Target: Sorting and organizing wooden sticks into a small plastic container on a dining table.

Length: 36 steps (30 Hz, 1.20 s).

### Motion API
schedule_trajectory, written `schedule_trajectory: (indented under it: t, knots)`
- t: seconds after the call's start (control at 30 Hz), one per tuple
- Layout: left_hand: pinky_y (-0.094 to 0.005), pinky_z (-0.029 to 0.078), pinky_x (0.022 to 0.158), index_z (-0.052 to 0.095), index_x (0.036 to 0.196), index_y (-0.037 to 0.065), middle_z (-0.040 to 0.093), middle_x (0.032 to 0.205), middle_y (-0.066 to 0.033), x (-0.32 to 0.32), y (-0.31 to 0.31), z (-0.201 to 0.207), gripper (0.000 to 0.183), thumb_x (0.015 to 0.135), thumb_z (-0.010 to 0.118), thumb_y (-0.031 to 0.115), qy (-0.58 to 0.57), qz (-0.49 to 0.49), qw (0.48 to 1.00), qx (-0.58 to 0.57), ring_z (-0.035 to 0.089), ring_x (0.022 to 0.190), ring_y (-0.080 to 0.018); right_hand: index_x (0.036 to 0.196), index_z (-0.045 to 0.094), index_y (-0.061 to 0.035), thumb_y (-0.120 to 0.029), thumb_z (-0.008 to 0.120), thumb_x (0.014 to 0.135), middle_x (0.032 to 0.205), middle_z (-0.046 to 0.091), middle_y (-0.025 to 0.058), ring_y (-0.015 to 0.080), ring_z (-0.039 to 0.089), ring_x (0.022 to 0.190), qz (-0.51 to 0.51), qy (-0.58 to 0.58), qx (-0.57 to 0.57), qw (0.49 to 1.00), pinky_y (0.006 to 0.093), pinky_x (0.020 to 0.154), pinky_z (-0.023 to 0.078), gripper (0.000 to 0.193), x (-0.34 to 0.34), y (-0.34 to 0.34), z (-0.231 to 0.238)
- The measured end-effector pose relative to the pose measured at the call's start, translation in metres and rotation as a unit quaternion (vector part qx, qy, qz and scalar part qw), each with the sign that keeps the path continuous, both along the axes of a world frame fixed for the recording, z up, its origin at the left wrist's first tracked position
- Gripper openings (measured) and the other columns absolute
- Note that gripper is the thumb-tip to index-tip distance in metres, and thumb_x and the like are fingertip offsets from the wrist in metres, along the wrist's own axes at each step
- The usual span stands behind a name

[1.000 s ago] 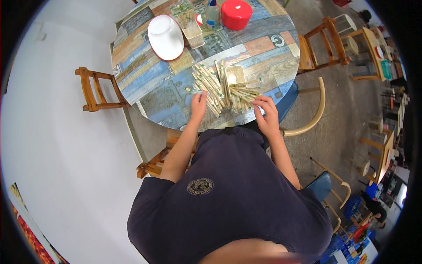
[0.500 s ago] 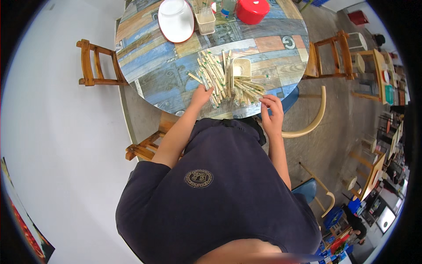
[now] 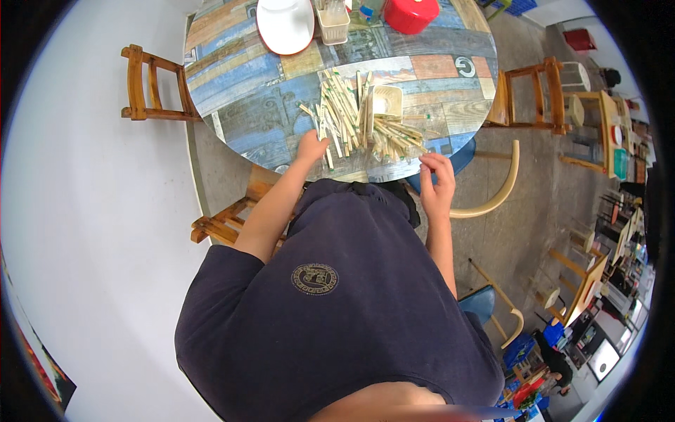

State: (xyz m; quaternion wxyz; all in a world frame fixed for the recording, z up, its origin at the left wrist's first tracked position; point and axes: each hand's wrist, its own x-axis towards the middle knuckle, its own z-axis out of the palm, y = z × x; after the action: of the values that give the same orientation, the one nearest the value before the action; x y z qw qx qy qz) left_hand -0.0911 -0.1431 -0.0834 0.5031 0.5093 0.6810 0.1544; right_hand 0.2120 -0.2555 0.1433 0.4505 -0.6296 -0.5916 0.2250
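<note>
A loose pile of paired wooden chopsticks in thin wrappers (image 3: 341,105) lies on the round table near its front edge. More wrapped chopsticks fan out to the right, around a cream plastic basket (image 3: 388,103) that seems to lie tipped on its side. My left hand (image 3: 311,148) is at the left edge of the pile, thumb and fingers closed on a pair of chopsticks; its fingertips are partly hidden. Just off the right end of the fanned sticks, my right hand (image 3: 439,177) has bent fingers with the thumb apart, and nothing shows between them.
On the far side of the patterned table (image 3: 256,91) are a white tray (image 3: 285,27), another cream basket (image 3: 333,32) and a red round container (image 3: 411,14). Wooden chairs (image 3: 137,84) (image 3: 555,95) flank the table. A curved armrest (image 3: 512,176) stands close to my right arm.
My left hand has shifted slightly left, and some chopsticks beside it lie differently. My right hand stays near the right end of the pile. The whole view has shifted a little.
</note>
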Motion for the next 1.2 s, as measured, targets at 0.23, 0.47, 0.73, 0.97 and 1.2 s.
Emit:
schedule_trajectory:
  t: [0.23,0.47,0.73,0.97,1.2]
  knots:
    - [-0.0404,0.052,0.063,0.058,0.107,-0.003,0.068,0.080,-0.0150,-0.011,-0.027,0.023,0.026,0.094,0.054,0.019,-0.092,0.094,0.991,-0.015,0.067,0.066,-0.0245,0.104,0.072,0.0000,0.004,0.066,0.092,0.110,0.068,0.0130,0.0229,0.066,0.095,-0.009,0.002,0.008,1.000,0.0302,0.079,0.054,0.014,0.004,0.003,0.001]
    - [-0.0417,0.050,0.065,0.042,0.109,0.002,0.061,0.080,-0.0143,-0.019,-0.049,0.055,0.017,0.100,0.041,0.017,-0.168,0.079,0.982,0.036,0.061,0.069,-0.0260,0.108,0.072,-0.0008,0.002,0.065,0.094,0.114,0.068,0.0122,0.0209,0.065,0.098,0.011,0.022,0.005,1.000,0.0308,0.083,0.052,0.015,0.000,0.009,0.007]
    - [-0.0557,0.046,0.072,0.043,0.104,0.001,0.063,0.082,-0.0267,0.026,-0.060,0.206,0.022,0.101,0.050,0.022,-0.058,-0.229,0.960,0.152,0.061,0.078,-0.0476,0.126,0.065,-0.0005,-0.007,0.067,0.096,0.114,0.065,0.0088,0.0108,0.060,0.087,-0.044,0.367,-0.073,0.926,0.0264,0.075,0.052,0.031,-0.042,0.029,0.056]
    - [-0.0549,0.046,0.074,0.049,0.105,0.001,0.061,0.083,-0.0235,0.039,-0.059,0.227,0.022,0.098,0.056,0.021,-0.113,-0.373,0.884,0.258,0.060,0.082,-0.0470,0.128,0.063,-0.0011,-0.011,0.067,0.101,0.098,0.070,0.0061,0.0084,0.059,0.075,0.082,0.326,-0.135,0.932,0.0228,0.066,0.049,0.029,-0.029,0.036,0.062]
    - [-0.0503,0.048,0.073,0.051,0.110,0.000,0.065,0.091,-0.0220,0.008,-0.057,0.211,0.024,0.104,0.052,0.023,-0.052,-0.337,0.923,0.180,0.064,0.083,-0.0426,0.118,0.064,0.0002,-0.008,0.066,0.101,0.099,0.072,0.0122,0.0123,0.062,0.077,-0.039,0.350,0.053,0.934,0.0255,0.067,0.051,0.019,0.004,0.046,0.081]
